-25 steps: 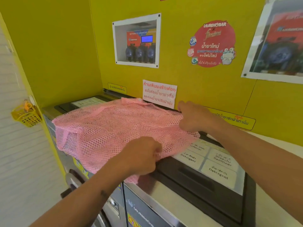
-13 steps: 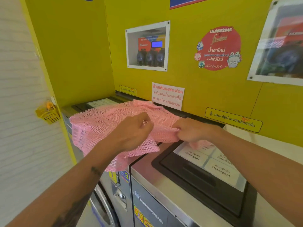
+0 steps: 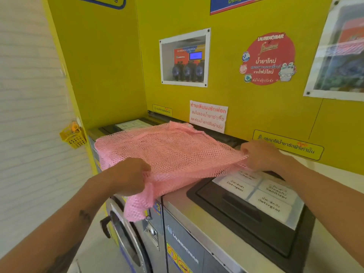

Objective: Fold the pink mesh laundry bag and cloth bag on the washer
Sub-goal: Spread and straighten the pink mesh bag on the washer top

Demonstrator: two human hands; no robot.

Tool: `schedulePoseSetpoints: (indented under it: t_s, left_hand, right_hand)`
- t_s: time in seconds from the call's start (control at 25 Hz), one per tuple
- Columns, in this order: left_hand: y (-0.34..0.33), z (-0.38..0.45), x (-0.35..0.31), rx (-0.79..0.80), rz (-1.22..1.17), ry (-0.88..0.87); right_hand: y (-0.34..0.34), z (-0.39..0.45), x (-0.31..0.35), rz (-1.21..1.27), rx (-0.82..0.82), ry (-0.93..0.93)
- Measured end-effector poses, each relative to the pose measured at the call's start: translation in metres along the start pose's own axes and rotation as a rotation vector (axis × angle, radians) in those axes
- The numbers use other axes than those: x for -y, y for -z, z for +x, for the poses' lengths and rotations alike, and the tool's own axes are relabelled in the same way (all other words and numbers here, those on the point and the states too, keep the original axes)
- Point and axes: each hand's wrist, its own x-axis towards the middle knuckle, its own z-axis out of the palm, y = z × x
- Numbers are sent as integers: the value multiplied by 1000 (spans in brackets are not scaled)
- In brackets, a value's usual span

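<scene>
Pink mesh laundry bag (image 3: 169, 154) lies spread over the steel washer top (image 3: 199, 215) at centre frame, one corner drooping over the front edge. Left hand (image 3: 128, 177) and right hand (image 3: 260, 154) each have fingers pinched shut on opposite near corners, apparently pulling it taut and flat for a clean fold. No cloth bag shows.

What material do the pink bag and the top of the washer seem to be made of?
Pink mesh bag: likely a synthetic net, soft and matte; its open holes show the surface beneath, and it sags over the front edge. Washer top: seemingly brushed metal, grey with a dull sheen. Its detergent lid looks like black plastic, smooth and slightly glossy, though this is uncertain.
</scene>
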Motion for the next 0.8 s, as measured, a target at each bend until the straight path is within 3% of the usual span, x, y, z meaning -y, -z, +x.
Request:
schedulePoseSetpoints:
  t_s: [0.12, 0.32, 0.44, 0.52, 0.64, 0.72, 0.8]
  left_hand:
    - [-3, 2, 1, 48, -128, -21]
    - [-16, 5, -1, -29, -333, -20]
    - [-19, 0, -4, -170, -578, -70]
    - [-21, -8, -3, -226, -513, -73]
    - [-24, -16, 9, -191, -149, -31]
    - [-19, -22, 16, -177, -16, -4]
    - [-10, -28, 22, -139, -53, 9]
  right_hand:
    - [-5, -5, 5, 164, 227, 65]
    - [-10, -5, 41, 129, 291, 340]
    - [-10, -3, 43, 71, 286, 285]
    - [-11, -3, 41, 14, 168, 215]
    - [0, 3, 31, 9, 60, 246]
    - [15, 12, 19, 27, 143, 207]
    - [33, 18, 13, -20, 295, 163]
